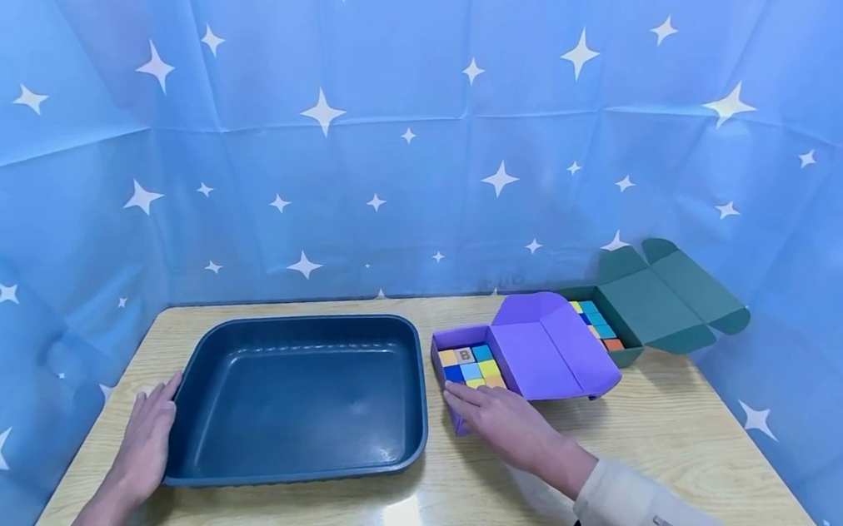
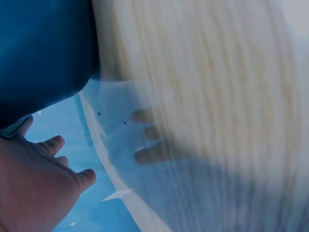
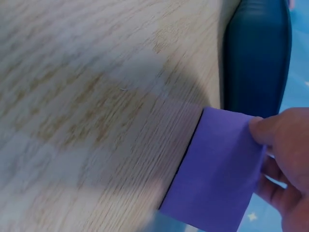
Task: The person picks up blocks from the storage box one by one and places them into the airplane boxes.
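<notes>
My left hand [image 1: 140,446] lies along the left side of a dark blue basin [image 1: 297,473], its fingers extended against the wall; the left wrist view shows the same hand [image 2: 43,183] beside the basin [image 2: 43,53]. My right hand [image 1: 507,427] is at the near left corner of a purple box [image 1: 461,423] whose lid stands unfolded to the right. In the right wrist view its thumb touches the upper edge of the box's near wall [image 3: 217,169], with other fingers behind that wall, fingertips hidden. Colored blocks [image 1: 470,371], one marked B, fill the box.
Behind the purple box, to the right, a dark green box [image 1: 629,355] stands with its lid [image 1: 668,291] folded out past the table's edge. It holds colored blocks [image 1: 595,319] too. A blue curtain [image 1: 412,155] with white stars surrounds the wooden table [image 1: 301,524].
</notes>
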The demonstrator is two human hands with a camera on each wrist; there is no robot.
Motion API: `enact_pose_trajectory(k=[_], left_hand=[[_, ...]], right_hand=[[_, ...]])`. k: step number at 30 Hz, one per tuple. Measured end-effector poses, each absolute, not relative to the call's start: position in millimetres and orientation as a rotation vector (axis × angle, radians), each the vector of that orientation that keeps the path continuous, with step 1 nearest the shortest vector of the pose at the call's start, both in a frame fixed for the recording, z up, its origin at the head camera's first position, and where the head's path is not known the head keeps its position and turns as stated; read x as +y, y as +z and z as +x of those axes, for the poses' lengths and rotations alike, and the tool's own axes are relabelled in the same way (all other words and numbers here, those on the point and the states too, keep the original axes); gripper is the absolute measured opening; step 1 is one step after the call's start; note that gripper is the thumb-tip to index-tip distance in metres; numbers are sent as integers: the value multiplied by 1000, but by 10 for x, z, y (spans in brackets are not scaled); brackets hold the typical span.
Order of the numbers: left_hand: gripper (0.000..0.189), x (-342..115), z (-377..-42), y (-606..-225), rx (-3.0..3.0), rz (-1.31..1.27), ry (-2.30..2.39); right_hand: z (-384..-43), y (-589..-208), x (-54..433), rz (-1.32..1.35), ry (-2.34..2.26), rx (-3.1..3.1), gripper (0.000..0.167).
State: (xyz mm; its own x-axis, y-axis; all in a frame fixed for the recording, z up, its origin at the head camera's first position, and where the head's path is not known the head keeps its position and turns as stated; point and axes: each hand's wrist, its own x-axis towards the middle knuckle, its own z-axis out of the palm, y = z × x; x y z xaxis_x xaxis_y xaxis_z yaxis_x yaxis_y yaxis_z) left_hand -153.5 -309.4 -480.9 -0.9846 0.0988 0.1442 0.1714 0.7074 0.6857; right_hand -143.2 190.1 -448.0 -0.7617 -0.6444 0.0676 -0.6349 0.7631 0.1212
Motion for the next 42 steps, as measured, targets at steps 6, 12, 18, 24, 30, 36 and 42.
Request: enact_pose_trajectory(k=[6, 12, 18, 24, 30, 36, 42], left_hand=[[55, -3098, -1529, -4814, -2815, -223, -1142], [55, -3095, -1529, -4811, -2823, -210, -1143], [55, -3086, -1533, -4797, -2823, -212, -1145], [55, -3095, -1528, -4796, -2824, -204, -1151], [55, -3093, -1521, -4806, -2830, -198, -1160], [54, -3101, -1529, -4812, -2817, -213, -1144], [54, -3097, -1527, -4803, -2818, -219, -1140]], right_hand=[[-1385, -4467, 1914, 1036, -86, -2869, 53], [-1292, -4430, 1942, 1022, 13, -2909, 49], [-1162, -4410, 2011, 984, 96, -2940, 48], [-1071, -4410, 2091, 972, 138, -2924, 47], [-957, -4406, 2175, 965, 106, -2913, 49], [-827, -4397, 2251, 968, 124, -2940, 50], [-770, -4408, 2361, 944, 187, -2962, 50]])
